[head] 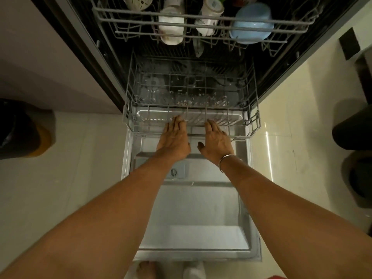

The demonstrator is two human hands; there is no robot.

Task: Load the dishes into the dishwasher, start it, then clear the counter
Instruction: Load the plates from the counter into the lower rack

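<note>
Lower rack [251, 125] part-way out over the open door [193, 208], front rail crosswise, dead ahead of both hands. Left hand [174, 135] and right hand [216, 140] lay flat, fingers straight against that rail, gripping nothing, equally near. Slide axis ran into the tub. Rack contents blurred, possibly glassware. Upper rack [201, 17] held cups and a blue bowl [252, 23]. Pale floor [84, 158] either side.

Black container with yellow-orange band [26, 135] at left on pale tiled floor [84, 158]; two dark round bins [353, 125] at right.
</note>
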